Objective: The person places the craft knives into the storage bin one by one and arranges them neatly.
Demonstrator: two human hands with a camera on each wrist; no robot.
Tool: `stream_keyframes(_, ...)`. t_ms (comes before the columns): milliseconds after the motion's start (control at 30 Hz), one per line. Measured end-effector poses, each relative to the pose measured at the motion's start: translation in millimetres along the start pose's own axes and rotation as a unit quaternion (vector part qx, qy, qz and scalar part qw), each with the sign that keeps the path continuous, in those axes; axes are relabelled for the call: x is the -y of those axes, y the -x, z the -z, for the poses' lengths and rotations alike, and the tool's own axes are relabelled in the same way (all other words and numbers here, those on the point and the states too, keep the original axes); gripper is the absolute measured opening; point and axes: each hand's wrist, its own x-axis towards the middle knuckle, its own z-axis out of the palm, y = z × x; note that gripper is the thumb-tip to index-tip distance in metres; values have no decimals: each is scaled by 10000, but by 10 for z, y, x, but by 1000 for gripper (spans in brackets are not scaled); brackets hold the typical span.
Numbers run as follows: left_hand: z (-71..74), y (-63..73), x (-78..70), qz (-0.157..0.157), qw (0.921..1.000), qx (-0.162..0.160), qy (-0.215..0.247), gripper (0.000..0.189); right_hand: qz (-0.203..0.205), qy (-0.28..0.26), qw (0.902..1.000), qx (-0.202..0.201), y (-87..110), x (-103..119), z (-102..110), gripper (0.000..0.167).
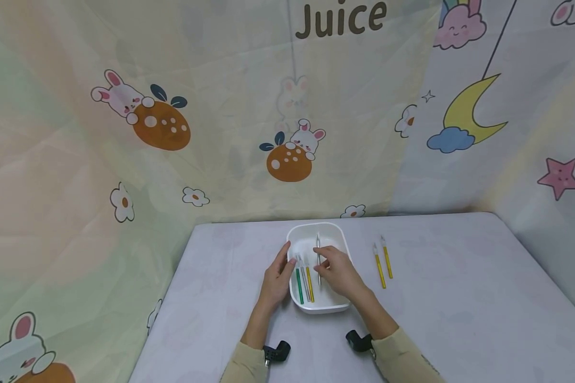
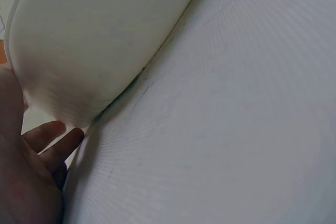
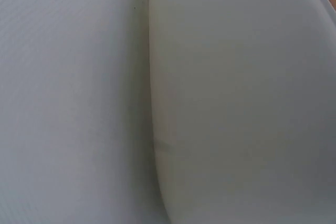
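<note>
A white plastic tray (image 1: 323,304) stands on the table, and my left hand (image 1: 275,279) holds its left side, thumb at the rim and fingers along the outer wall. In the left wrist view, the fingers (image 2: 63,148) lie against the tray's outside near its base. Over the tray, my right hand (image 1: 339,271) pinches a slim silver pen-shaped tool (image 1: 318,242) with a pointed end, which points away from me. Left of it in the tray lie a green pen-shaped tool (image 1: 299,284), a silver one (image 1: 306,287) and a yellow one (image 1: 310,284), side by side.
Two yellow pen-shaped tools (image 1: 379,270) lie on the table (image 1: 460,298) to the right of the tray. A printed cloth backdrop (image 1: 230,133) rises behind the table's far edge. The right wrist view shows the tray's outer wall (image 3: 236,98) close up.
</note>
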Motion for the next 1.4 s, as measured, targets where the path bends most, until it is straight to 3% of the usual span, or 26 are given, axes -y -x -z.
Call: stream_keyframes(1400, -1, 5, 12, -79, 10000, 18, -42, 57, 116, 456, 9961, 748, -2, -20, -42, 51)
